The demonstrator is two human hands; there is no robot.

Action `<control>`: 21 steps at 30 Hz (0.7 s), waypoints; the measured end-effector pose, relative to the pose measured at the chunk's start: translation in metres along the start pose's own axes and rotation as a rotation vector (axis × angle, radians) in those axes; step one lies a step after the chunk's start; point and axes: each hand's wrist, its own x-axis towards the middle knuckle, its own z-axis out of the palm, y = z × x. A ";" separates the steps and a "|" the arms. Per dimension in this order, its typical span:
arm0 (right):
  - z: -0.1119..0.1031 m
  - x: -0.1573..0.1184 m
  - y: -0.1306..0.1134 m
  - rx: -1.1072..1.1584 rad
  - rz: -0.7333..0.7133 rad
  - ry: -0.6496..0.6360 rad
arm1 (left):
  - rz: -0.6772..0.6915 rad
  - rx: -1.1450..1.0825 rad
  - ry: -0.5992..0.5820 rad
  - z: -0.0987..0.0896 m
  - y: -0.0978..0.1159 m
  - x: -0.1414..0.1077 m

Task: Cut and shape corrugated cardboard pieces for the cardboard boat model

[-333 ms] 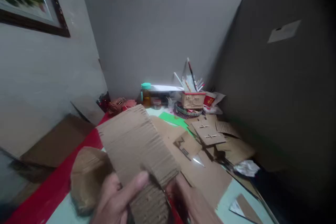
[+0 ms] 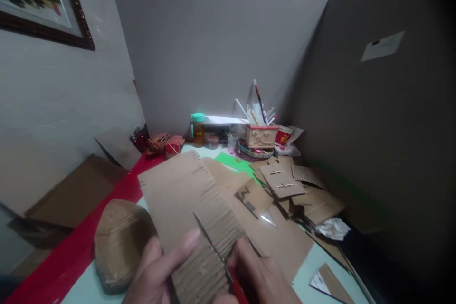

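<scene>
My left hand (image 2: 156, 270) grips the near end of a long strip of corrugated cardboard (image 2: 185, 199), thumb pressed on its ribbed top. My right hand (image 2: 260, 278) holds a pair of scissors (image 2: 212, 244) with red handles. Their thin blades lie across the strip near my thumb, cutting into it. The strip stretches away from me over the table, towards the back.
A rounded cardboard piece (image 2: 119, 242) lies left of my hands. Flat cardboard scraps (image 2: 285, 185), green paper (image 2: 235, 161) and crumpled white paper (image 2: 333, 228) cover the table. A pen box (image 2: 261, 135) and a jar with a teal lid (image 2: 198, 128) stand at the back. Grey partitions close in behind and at the right.
The cardboard strip has dropped lower and flatter. My right hand and the scissors, blurred before, have settled with the blades on the strip.
</scene>
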 end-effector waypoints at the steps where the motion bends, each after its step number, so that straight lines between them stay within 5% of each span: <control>1: 0.000 0.000 -0.001 0.005 -0.003 0.006 | -0.012 -0.032 -0.003 0.002 0.002 0.000; 8: -0.005 -0.001 -0.011 0.093 -0.058 -0.024 | 0.037 0.008 0.075 0.007 0.010 0.001; 21: -0.004 0.002 -0.005 0.111 -0.106 -0.016 | 0.071 0.068 -0.067 0.006 -0.001 -0.010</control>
